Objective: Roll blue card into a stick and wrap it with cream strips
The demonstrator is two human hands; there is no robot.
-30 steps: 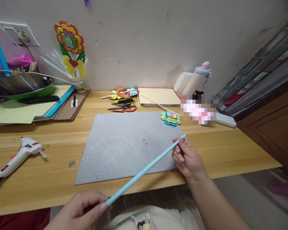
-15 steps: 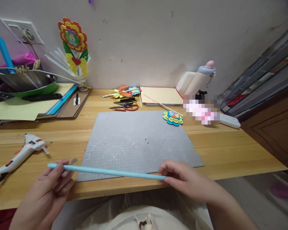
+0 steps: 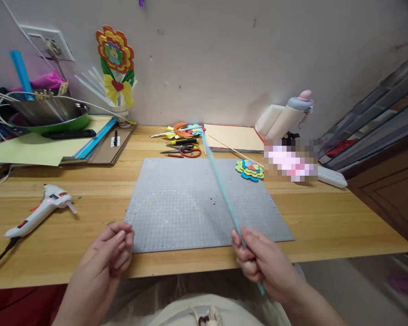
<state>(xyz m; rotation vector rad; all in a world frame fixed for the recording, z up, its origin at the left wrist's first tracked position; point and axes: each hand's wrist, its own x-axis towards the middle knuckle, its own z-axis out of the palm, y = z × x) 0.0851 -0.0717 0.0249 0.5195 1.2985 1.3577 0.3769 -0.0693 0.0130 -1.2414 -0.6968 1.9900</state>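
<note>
My right hand (image 3: 258,258) is wrapped round a slim light blue stick (image 3: 221,181) near its lower end. The stick slants up and away over the grey cutting mat (image 3: 177,203), its short end poking out below my fist. To the left, by the mat's near left corner, my left hand (image 3: 105,249) has its fingers curled in and thumb against them, with nothing visible in the grip. A layered paper flower (image 3: 250,170) in green, yellow and blue lies at the mat's far right corner.
A white glue gun (image 3: 44,210) lies at left with its cord. Scissors (image 3: 187,149), a cutter (image 3: 182,141) and another paper flower (image 3: 190,130) sit behind the mat. A metal pot (image 3: 47,113), a flower in a cup (image 3: 117,59) and a bottle (image 3: 292,113) stand farther back.
My left hand has let go of the stick and moved right. The stick has swung from lying crosswise to pointing away, now in my right fist. The view has shifted slightly left.
</note>
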